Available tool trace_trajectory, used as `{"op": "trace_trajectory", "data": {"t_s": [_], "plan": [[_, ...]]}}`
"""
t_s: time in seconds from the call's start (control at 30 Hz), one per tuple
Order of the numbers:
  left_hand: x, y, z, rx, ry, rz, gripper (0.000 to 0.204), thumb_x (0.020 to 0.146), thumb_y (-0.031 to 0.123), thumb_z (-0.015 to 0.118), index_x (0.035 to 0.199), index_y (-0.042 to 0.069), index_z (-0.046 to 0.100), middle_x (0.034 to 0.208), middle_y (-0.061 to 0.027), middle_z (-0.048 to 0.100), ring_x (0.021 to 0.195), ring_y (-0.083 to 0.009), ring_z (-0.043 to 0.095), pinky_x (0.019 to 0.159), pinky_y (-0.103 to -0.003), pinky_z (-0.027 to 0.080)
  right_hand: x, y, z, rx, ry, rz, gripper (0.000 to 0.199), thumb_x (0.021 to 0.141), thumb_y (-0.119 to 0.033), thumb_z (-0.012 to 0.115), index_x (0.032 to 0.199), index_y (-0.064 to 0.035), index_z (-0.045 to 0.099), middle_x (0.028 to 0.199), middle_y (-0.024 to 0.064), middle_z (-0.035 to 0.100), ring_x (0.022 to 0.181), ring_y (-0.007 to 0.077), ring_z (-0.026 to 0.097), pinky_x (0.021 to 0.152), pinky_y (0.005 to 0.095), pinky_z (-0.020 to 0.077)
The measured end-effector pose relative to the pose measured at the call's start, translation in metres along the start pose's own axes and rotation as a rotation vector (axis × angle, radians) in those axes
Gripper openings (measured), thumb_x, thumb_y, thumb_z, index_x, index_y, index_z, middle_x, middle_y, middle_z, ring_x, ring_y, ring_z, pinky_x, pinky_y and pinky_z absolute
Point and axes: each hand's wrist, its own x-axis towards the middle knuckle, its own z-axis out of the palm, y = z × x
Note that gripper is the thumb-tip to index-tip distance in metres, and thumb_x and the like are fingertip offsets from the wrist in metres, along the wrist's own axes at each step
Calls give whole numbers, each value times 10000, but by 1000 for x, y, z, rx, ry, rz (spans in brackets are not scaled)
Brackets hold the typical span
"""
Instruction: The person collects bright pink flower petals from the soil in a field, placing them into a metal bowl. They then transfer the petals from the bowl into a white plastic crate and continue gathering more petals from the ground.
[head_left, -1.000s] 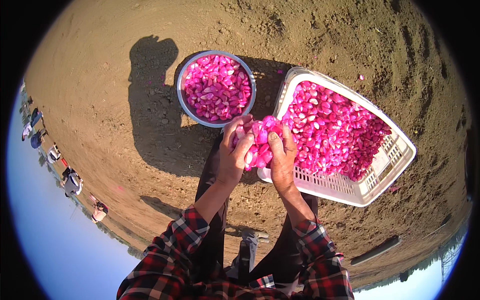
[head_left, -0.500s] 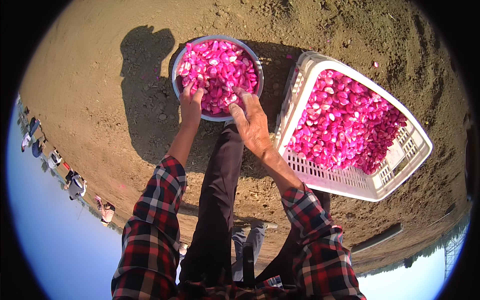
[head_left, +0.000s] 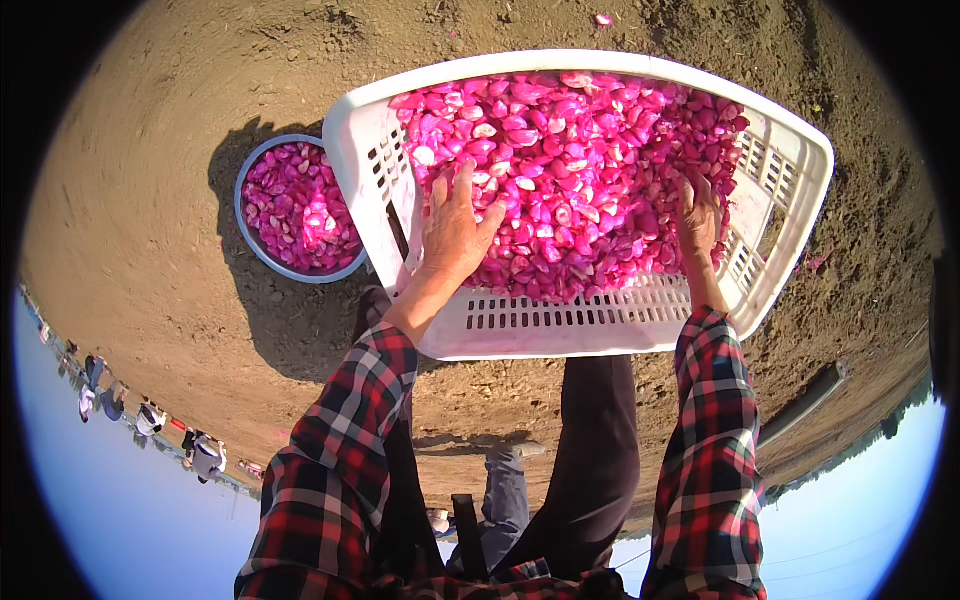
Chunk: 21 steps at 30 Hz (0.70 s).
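A white plastic crate (head_left: 560,345) with slotted walls holds a heap of bright pink garlic cloves (head_left: 570,180). My left hand (head_left: 455,228) is open over the left part of the heap, its fingers spread and touching the cloves. On the heap's right side, my right hand (head_left: 700,218) rests with its fingertips against the cloves, fingers slightly bent and apart; no clove shows in its grip. To the left of the crate stands a round grey-rimmed basin (head_left: 243,215), filled with more pink cloves (head_left: 300,205).
Bare brown soil (head_left: 160,180) lies around the crate and basin. A person's grey-trousered leg (head_left: 505,500) shows behind my own dark-trousered legs (head_left: 590,450). Several people (head_left: 150,420) are far off at the left. A long grey bar (head_left: 805,405) lies at the right.
Both my hands have left the basin and are now in the crate. The basin appears further left in view, and the crate is now in front of me, its long side across the view.
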Motion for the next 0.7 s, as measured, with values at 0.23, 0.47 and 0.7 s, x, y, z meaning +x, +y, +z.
{"op": "trace_trajectory", "data": {"t_s": [0.23,0.47,0.7], "plan": [[-6,26,75,-62,64,10,668,785,458,641,1359,200,416,1395,-233,288,1218,-456,358,973,-560,348,-56,-58,58,368,-59,173,466,849,-460,578,1230,-193,551,1249,174,483,1155,346,460,962,454,356],[3,43,91,-472,159,-20,522,756,329,702,1216,131,551,1151,-167,512,1108,-335,461,923,-421,413,-82,-103,47,829,-202,390,408,859,-275,629,1175,-27,562,1125,137,567,1029,234,535,910,339,409],[-17,54,59,-784,100,-4,351,795,107,661,1138,65,602,1086,-84,497,980,-153,528,844,-288,463,-98,-126,26,1296,-263,348,317,930,-175,537,1175,23,566,1108,62,594,1030,138,530,936,278,405]]}}
